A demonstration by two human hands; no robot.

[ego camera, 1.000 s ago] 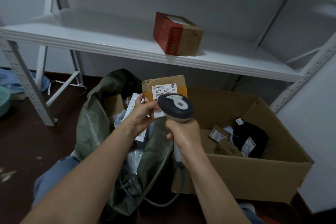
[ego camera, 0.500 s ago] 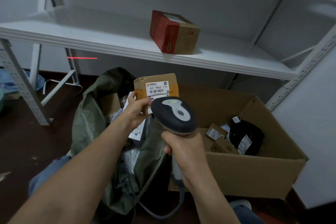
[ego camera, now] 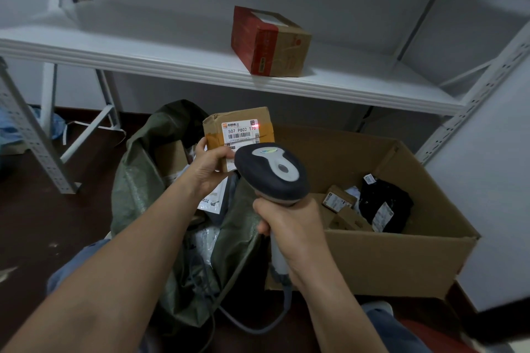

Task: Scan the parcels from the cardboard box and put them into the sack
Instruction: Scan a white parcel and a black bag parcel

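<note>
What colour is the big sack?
Dark green. The sack shows best in the head view.

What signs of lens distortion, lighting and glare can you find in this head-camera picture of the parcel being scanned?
Head view: the edge of the white shelf curves slightly and its uprights lean, a wide-angle effect. Head view: a red spot from the scanner glows on the label of the parcel, its large print sharp. Head view: the shelf is evenly lit, the floor and sack dim.
</note>
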